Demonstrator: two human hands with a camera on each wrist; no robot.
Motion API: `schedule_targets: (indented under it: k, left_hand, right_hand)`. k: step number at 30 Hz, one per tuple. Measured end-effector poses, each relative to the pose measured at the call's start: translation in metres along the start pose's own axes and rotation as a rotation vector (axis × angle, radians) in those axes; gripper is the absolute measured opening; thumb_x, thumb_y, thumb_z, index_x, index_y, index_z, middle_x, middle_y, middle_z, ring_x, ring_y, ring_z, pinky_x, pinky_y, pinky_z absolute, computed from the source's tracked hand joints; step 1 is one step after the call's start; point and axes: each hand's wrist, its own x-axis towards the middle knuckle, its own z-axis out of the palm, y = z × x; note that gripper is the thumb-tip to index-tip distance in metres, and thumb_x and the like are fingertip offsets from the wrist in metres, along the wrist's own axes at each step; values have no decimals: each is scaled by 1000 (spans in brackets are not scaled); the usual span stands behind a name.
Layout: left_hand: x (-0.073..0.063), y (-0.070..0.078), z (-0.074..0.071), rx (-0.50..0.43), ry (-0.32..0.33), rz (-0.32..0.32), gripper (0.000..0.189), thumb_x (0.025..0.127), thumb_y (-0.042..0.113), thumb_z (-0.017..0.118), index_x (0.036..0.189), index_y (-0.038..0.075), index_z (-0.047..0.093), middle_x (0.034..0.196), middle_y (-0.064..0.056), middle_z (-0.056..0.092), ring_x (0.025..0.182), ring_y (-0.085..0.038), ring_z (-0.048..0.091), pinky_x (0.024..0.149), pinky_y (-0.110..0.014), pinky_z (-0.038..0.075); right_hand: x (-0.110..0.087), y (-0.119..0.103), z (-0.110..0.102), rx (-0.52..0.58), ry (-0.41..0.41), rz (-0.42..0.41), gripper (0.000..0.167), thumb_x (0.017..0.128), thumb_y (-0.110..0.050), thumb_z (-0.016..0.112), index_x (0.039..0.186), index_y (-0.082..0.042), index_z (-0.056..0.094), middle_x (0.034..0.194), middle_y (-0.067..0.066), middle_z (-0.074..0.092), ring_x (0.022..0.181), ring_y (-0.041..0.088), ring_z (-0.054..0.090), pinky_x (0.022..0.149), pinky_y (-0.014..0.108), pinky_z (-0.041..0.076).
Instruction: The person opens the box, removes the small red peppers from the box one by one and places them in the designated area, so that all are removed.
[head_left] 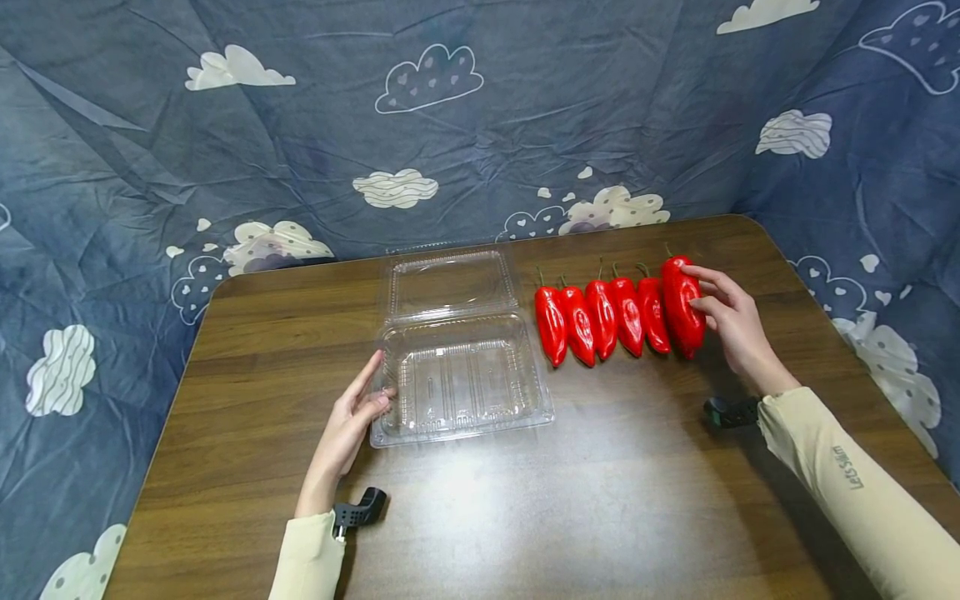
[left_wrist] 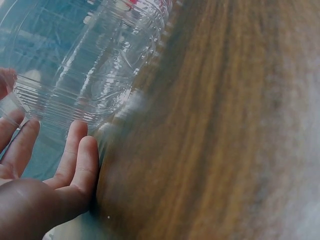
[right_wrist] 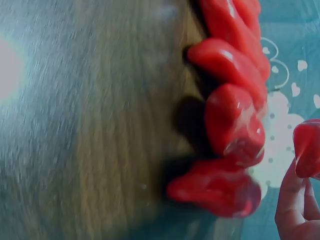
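A clear plastic clamshell container (head_left: 463,433) lies with its lid folded back on the table. At its left side, my left hand (head_left: 348,425) holds the edge between thumb and fingers; the left wrist view shows fingertips against the ribbed plastic wall (left_wrist: 75,102). Far to the right, my right hand (head_left: 738,329) grips a glossy red pepper (head_left: 681,308) by its right side, thumb below and fingers above. In the right wrist view this held pepper (right_wrist: 307,150) appears at the right edge, apart from the others. Several more red peppers (head_left: 602,321) stand in a row between the container and the right hand.
The brown wooden table (head_left: 600,500) carries everything. Its far edge meets a blue cloth backdrop (head_left: 480,142) with white clouds. The open lid (head_left: 450,283) lies toward that edge. Black wrist cameras (head_left: 731,412) are strapped at both wrists.
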Motion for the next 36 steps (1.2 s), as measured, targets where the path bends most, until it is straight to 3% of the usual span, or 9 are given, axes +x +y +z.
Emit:
schedule_targets:
  k: [14, 21, 32, 36]
  left_hand:
    - [-1, 0, 0, -3, -4, 6, 65, 93, -5, 47, 152, 5, 22, 158, -10, 16, 119, -29, 49, 96, -26, 43]
    - [-1, 0, 0, -1, -3, 2, 65, 93, -4, 47, 152, 6, 22, 158, -9, 16, 119, -29, 49, 95, -26, 43]
    - [-1, 1, 1, 4, -4, 7, 65, 93, -4, 47, 152, 4, 21, 158, -12, 14, 119, -31, 48, 97, -27, 42]
    - [-1, 0, 1, 2, -2, 6, 65, 93, -4, 48, 152, 4, 21, 158, -12, 15, 120, -32, 48, 97, -27, 42]
  right_hand:
    - [-1, 6, -19, -16, 128, -22, 45, 92, 9, 43, 129, -10, 61, 109, 2, 57, 97, 12, 51, 68, 14, 49]
    - [-3, 9, -29, -80, 168, 4, 45, 93, 6, 43, 130, -10, 60, 111, 0, 54, 96, 11, 49, 65, 13, 48]
    - [-3, 14, -41, -369, 227, 73, 45, 94, -2, 45, 135, -18, 57, 105, -12, 54, 88, 8, 45, 62, 13, 41]
    - [-2, 18, -44, -452, 216, 118, 46, 96, -6, 44, 139, -18, 52, 109, -8, 51, 90, 7, 44, 66, 11, 42]
